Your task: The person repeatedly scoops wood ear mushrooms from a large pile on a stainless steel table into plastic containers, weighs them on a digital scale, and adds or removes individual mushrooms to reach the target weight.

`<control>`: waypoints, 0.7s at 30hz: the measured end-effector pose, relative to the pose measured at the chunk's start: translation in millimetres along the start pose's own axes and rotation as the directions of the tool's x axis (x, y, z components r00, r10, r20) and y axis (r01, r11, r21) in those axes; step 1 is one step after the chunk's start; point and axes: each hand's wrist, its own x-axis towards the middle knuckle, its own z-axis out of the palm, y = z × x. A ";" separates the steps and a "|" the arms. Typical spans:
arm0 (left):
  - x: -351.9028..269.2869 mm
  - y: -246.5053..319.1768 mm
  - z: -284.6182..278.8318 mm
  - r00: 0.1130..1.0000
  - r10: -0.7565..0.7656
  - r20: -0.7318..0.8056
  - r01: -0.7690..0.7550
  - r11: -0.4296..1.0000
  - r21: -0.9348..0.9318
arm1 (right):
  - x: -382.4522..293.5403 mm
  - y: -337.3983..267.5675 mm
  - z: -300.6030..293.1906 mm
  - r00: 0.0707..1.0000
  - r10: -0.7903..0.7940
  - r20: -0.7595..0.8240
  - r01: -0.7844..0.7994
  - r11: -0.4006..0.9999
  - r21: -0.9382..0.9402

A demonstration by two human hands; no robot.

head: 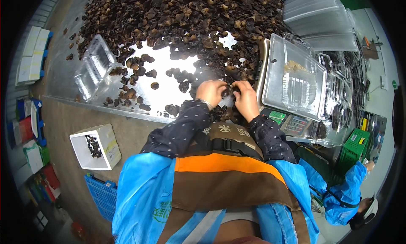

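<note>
Close to the table's front edge, my left hand [209, 92] and my right hand [246, 98] face each other. A dark piece of wood ear mushroom [226, 91] is pinched between their fingertips. Beyond them a large heap of wood ear mushrooms [177, 18] covers the back of the metal table [146, 91], with loose pieces scattered nearer me. To my right stands a digital scale [293, 125] with a metal tray [269, 88] on top. Inside the tray lies a clear plastic clamshell box [298, 91].
An open clamshell box [96, 66] sits at the left. Stacked clear containers [320, 22] and filled boxes [339, 98] stand right. On the floor are a white foam box [112, 142] holding dark pieces and a blue crate [101, 193]. A person in blue [345, 193] works at the right.
</note>
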 end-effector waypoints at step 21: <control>-32.1 19.0 -23.7 0.996 -0.047 -0.075 0.030 0.977 -0.210 | -7.7 -13.3 -5.4 0.984 0.043 0.174 -0.039 0.999 -0.029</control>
